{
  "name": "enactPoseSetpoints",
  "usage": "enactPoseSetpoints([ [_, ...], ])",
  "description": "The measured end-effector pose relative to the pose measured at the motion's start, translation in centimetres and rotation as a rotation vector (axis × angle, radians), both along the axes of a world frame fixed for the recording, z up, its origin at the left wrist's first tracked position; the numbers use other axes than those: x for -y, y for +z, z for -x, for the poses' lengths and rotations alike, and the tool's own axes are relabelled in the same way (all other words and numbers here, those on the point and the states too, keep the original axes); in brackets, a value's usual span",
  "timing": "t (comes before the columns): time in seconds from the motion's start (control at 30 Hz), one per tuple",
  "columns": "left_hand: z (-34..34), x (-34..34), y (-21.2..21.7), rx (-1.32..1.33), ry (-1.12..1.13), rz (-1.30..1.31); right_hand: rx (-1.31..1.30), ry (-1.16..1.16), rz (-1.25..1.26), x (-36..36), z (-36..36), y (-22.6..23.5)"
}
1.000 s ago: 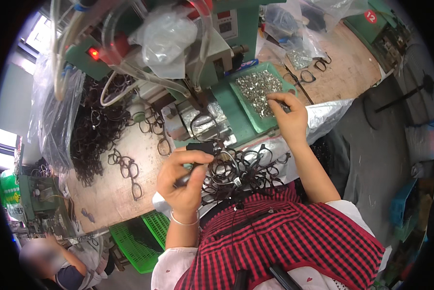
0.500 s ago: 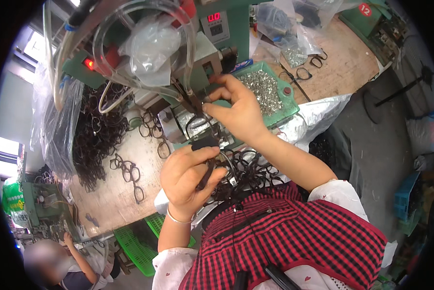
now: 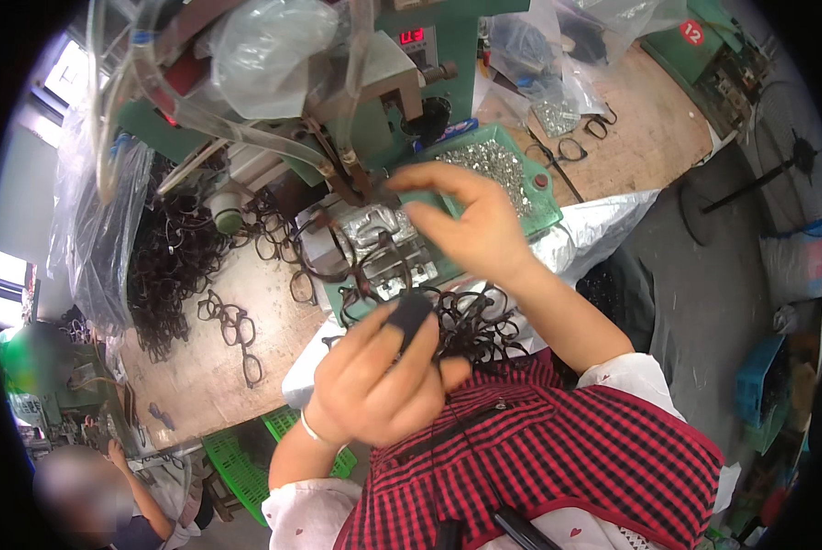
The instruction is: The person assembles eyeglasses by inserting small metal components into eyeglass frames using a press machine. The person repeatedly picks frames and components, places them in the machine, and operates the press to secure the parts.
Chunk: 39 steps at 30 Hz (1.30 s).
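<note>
My left hand (image 3: 379, 380) is closed in front of the machine, its fingers curled around a dark brown eyeglass frame (image 3: 386, 266); the grip itself is partly hidden. A black cover (image 3: 411, 313) sits at its fingertips. The frame's rims stand out past the fingers, over the machine's metal work plate (image 3: 374, 225). My right hand (image 3: 475, 220) is beside the dark press head (image 3: 354, 188), thumb and forefinger apart, slightly blurred. I see nothing held between them. Just right of that hand is a green tray (image 3: 548, 197) of small metal parts.
A big heap of dark eyeglass frames (image 3: 168, 266) lies left of the machine, and several linked frames (image 3: 237, 330) lie on the table. More frames (image 3: 480, 325) are piled at my lap. Clear tubes (image 3: 246, 133) hang above. A co-worker (image 3: 90, 490) sits lower left.
My left hand has come down and toward me, and the eyeglass frame has drawn away from the press head. My right hand has moved slightly right, away from the press head.
</note>
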<state>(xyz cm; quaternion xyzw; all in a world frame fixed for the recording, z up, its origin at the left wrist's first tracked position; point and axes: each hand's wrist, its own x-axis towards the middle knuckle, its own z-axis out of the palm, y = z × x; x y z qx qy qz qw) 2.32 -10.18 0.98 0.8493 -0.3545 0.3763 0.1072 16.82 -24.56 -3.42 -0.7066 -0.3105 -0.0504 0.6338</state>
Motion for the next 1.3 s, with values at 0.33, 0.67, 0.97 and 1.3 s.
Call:
enactPoseSetpoints([
  [0.33,-2.7,0.2,-1.3,-0.081,0.073,-0.026,0.338,-0.606,0.528,6.1,-5.0,-9.5],
  [0.67,0.8,-0.3,-4.0,-0.057,0.108,0.355,0.586,-0.437,0.47,4.8,-7.6,-9.7],
  [0.97,9.2,-20.3,-0.5,-0.023,1.054,0.431,0.008,-0.302,0.142,3.9,-4.8,-6.0],
  [1.3,4.0,-35.2,-22.0,-0.377,1.927,0.689,0.307,-0.401,0.298,3.5,-4.1,-6.5],
])
